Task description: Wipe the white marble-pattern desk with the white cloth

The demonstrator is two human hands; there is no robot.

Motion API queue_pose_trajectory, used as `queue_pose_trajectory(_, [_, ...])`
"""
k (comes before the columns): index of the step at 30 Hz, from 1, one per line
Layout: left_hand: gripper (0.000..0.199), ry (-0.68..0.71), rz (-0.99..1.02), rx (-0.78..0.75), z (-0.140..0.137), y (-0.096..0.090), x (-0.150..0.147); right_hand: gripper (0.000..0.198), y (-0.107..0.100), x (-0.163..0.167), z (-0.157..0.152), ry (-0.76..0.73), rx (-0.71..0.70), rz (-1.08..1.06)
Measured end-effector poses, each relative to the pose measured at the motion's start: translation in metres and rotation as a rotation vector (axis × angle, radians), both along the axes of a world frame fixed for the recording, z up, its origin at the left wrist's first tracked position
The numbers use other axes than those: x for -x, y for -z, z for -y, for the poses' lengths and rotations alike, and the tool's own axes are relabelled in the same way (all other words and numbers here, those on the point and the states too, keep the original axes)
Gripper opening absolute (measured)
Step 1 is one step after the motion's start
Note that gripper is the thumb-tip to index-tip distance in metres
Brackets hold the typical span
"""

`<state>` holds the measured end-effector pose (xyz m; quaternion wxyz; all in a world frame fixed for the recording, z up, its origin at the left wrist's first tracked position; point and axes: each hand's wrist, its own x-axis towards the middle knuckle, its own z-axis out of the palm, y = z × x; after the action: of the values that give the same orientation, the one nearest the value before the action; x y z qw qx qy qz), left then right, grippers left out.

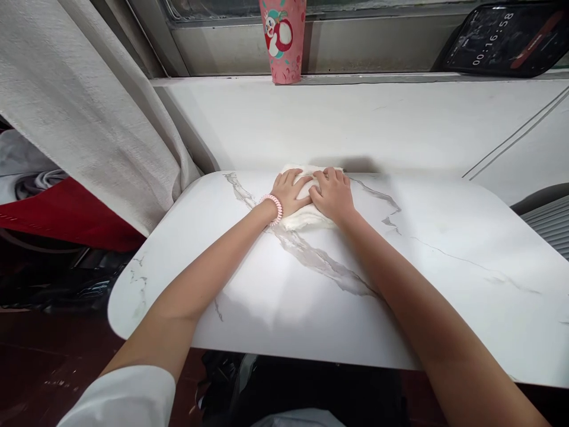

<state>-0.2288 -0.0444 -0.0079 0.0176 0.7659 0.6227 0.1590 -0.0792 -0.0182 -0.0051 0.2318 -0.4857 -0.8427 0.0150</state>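
A folded white cloth (pixel 306 220) lies near the far edge of the white marble-patterned table (pixel 275 308). My left hand (pixel 291 193) rests flat on its left part, fingers spread, with a pink coiled band (pixel 276 210) at the wrist. Over the right part, my right hand (pixel 333 193) presses down with its fingers slightly bent and its thumb apart. Both hands are close together, the left fingertips beside the right thumb. The cloth's far edge shows just beyond the fingers, and its middle is mostly hidden under the palms.
On the ledge behind the table stand a pink patterned cup (pixel 287 44) and a phone (pixel 507 41) showing a timer. A pale curtain (pixel 98 107) hangs at the left, by a red cloth (pixel 75 219). A grey ribbed object (pixel 549 216) is at the right edge.
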Motion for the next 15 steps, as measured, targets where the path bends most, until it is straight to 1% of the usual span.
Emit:
queue_pose_trajectory(7, [0.054,0.022,0.025,0.003,-0.020,0.001,0.009,0.045,0.003,0.007,-0.022,0.005,0.034,-0.020])
queue_pose_trajectory(11, [0.053,0.010,0.009,0.000,-0.031,0.001,0.008,0.054,0.007,0.008,-0.033,0.015,0.070,-0.059])
queue_pose_trajectory(15, [0.053,-0.008,-0.026,0.000,-0.035,0.001,0.004,0.063,0.007,0.006,-0.037,0.026,0.122,-0.051])
